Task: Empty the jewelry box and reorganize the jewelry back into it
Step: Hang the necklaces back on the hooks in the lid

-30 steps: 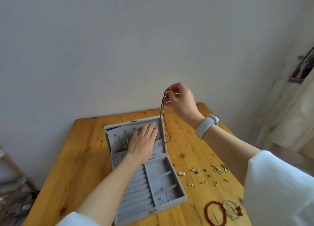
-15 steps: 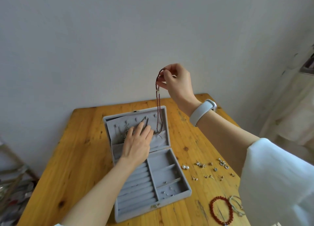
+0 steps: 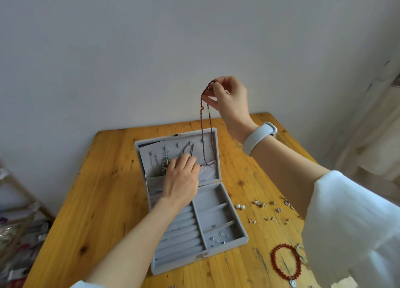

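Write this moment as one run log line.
right hand: pinches bead necklace over open lid | left hand: fingers on lid

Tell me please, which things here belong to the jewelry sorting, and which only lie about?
Job: grey velvet jewelry box; dark red beaded necklace, pinched by right hand; red bead bracelet; small silver earrings.

Lying about: clutter on floor; pale curtain.
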`<action>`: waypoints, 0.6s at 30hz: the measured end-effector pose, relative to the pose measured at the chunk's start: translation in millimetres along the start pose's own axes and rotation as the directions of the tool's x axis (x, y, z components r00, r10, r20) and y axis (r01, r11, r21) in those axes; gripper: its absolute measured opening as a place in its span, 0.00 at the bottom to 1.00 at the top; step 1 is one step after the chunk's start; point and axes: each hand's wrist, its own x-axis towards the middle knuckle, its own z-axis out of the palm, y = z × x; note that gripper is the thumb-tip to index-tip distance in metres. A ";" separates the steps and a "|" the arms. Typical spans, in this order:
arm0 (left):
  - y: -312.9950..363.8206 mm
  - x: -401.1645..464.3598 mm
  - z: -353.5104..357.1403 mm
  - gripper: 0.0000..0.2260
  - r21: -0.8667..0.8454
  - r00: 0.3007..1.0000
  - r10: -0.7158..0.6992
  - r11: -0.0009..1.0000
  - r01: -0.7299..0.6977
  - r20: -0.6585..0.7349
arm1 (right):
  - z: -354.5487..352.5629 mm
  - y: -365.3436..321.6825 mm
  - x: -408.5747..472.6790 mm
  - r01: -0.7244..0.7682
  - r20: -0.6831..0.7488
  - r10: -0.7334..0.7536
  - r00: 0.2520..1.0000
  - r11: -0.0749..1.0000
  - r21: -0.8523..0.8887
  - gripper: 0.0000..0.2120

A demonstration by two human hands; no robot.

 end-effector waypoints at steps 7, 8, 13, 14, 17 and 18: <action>2.3 0.5 -5.2 0.09 -0.026 0.998 -0.035 0.999 0.037 0.043 | 2.0 0.0 -1.7 0.041 0.009 -0.041 0.999 0.997 0.058 0.07; 2.6 0.7 -6.5 0.09 -0.039 0.998 -0.040 0.998 0.042 0.045 | 2.6 0.5 -1.5 0.045 0.010 -0.045 0.999 0.997 0.060 0.07; 2.1 0.0 -8.0 0.06 -0.065 0.998 -0.045 0.997 0.048 0.050 | -0.9 13.3 -8.3 0.015 0.035 -0.015 0.999 1.000 0.001 0.08; 1.6 -0.3 -7.5 0.05 -0.068 0.998 -0.044 0.997 0.047 0.048 | -3.3 17.9 -11.5 0.007 0.041 -0.007 0.999 1.000 -0.023 0.08; 1.7 -1.3 -7.8 0.06 -0.074 0.997 -0.043 0.996 0.047 0.059 | -13.6 37.7 -19.4 -0.015 0.044 0.021 0.999 0.991 -0.133 0.08; 2.0 -1.3 -8.6 0.06 -0.074 0.997 -0.044 0.996 0.048 0.064 | -17.8 44.3 -21.5 -0.023 0.041 0.031 0.999 0.986 -0.164 0.08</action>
